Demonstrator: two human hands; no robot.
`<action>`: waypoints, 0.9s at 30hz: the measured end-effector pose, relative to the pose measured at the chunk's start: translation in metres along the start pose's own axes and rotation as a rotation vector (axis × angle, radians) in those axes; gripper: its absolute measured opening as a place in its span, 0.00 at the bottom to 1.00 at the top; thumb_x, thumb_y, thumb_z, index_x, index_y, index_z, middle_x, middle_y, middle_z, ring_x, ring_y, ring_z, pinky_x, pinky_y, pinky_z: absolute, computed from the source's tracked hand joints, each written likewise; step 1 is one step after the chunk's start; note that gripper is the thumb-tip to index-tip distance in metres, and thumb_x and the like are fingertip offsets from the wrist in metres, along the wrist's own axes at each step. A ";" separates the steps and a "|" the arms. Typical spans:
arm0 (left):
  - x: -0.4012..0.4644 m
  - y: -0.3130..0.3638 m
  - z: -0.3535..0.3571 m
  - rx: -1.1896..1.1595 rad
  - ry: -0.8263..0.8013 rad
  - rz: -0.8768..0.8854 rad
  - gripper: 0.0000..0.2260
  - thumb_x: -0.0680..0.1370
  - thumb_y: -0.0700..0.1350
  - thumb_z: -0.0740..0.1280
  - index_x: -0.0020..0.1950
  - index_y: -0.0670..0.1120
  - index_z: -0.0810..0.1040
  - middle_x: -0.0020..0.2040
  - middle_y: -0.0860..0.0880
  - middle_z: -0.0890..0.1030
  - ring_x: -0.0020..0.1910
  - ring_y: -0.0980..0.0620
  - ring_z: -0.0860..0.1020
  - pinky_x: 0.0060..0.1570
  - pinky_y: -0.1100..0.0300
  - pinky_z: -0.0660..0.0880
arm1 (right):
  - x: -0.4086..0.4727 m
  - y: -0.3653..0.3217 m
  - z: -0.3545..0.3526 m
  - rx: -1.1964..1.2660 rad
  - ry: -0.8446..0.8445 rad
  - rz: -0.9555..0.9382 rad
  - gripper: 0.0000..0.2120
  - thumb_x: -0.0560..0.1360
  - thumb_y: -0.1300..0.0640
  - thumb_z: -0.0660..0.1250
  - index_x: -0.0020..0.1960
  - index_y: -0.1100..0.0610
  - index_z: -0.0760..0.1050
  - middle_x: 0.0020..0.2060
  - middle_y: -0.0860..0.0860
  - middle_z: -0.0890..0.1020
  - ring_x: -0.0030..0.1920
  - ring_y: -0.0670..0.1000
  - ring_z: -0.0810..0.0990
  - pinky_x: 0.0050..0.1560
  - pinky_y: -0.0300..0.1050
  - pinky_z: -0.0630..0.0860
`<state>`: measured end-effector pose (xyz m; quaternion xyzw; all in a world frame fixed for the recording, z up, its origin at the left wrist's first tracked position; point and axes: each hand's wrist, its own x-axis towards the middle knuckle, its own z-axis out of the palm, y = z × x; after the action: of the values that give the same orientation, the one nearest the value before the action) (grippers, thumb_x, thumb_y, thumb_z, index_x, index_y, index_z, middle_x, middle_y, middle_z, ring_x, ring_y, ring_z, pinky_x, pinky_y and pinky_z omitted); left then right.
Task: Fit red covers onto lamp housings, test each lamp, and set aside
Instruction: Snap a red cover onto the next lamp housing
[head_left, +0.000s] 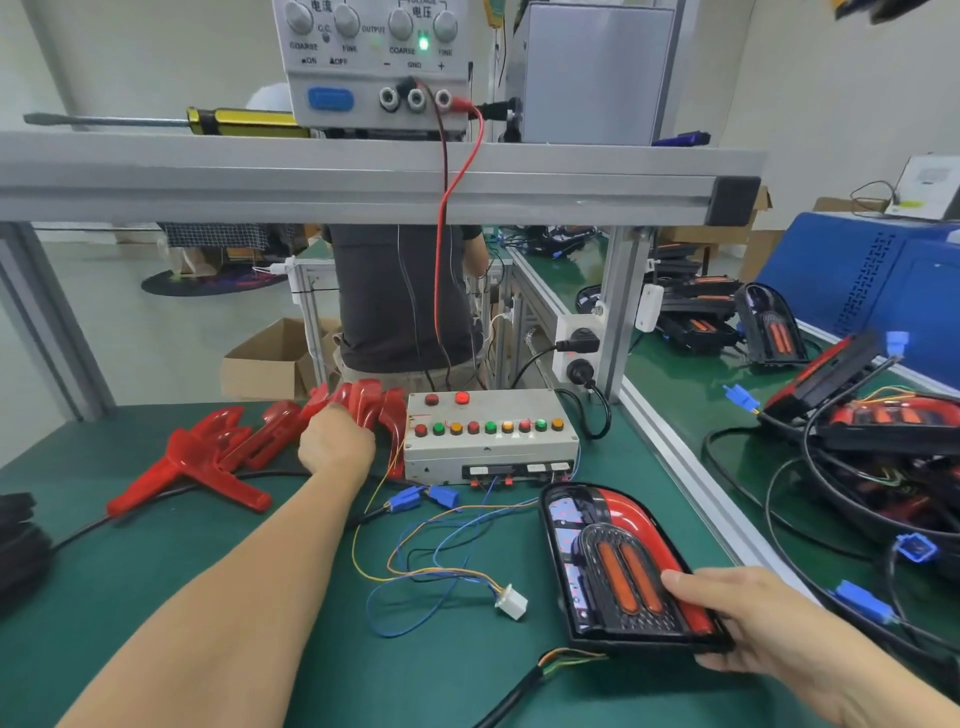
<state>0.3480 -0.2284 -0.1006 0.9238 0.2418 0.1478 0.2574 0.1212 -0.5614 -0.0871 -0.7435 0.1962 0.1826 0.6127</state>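
Several red covers (218, 457) lie in a heap at the far left of the green mat, more of them stacked upright beside the test box (491, 439). My left hand (335, 444) reaches into that upright stack and its curled fingers grip a red cover (371, 402). A black lamp housing (618, 566) with two orange strips and a red edge lies flat at the near right. My right hand (748, 618) holds the housing by its near right corner, thumb on top.
Loose coloured wires with blue plugs (415, 499) and a white connector (511, 601) lie between my arms. Finished lamps and cables (878, 421) pile up at the right past an aluminium rail. A power supply (374, 62) sits on the shelf overhead. A person stands behind the bench.
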 end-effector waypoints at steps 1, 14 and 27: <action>-0.001 -0.001 0.000 -0.071 -0.014 -0.026 0.07 0.74 0.42 0.69 0.49 0.40 0.77 0.49 0.40 0.81 0.51 0.38 0.79 0.47 0.51 0.76 | 0.000 0.000 0.000 -0.008 0.000 0.003 0.16 0.75 0.49 0.69 0.53 0.61 0.83 0.46 0.57 0.86 0.44 0.53 0.82 0.45 0.44 0.77; -0.117 0.011 -0.081 -1.034 -0.608 -0.061 0.07 0.72 0.37 0.72 0.38 0.42 0.75 0.24 0.50 0.75 0.19 0.58 0.62 0.18 0.69 0.58 | -0.011 -0.019 0.020 -0.354 0.497 -0.392 0.19 0.75 0.48 0.70 0.65 0.51 0.76 0.58 0.43 0.80 0.50 0.41 0.76 0.51 0.34 0.67; -0.222 0.066 -0.076 -0.684 -0.856 0.549 0.15 0.64 0.35 0.76 0.47 0.46 0.79 0.35 0.53 0.80 0.29 0.61 0.74 0.32 0.65 0.74 | -0.024 -0.052 0.062 0.017 0.149 -0.627 0.14 0.76 0.59 0.69 0.51 0.39 0.82 0.35 0.50 0.85 0.26 0.43 0.76 0.26 0.33 0.69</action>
<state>0.1556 -0.3636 -0.0351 0.7948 -0.1910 -0.1064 0.5661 0.1258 -0.4898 -0.0422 -0.7739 0.0034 -0.0717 0.6292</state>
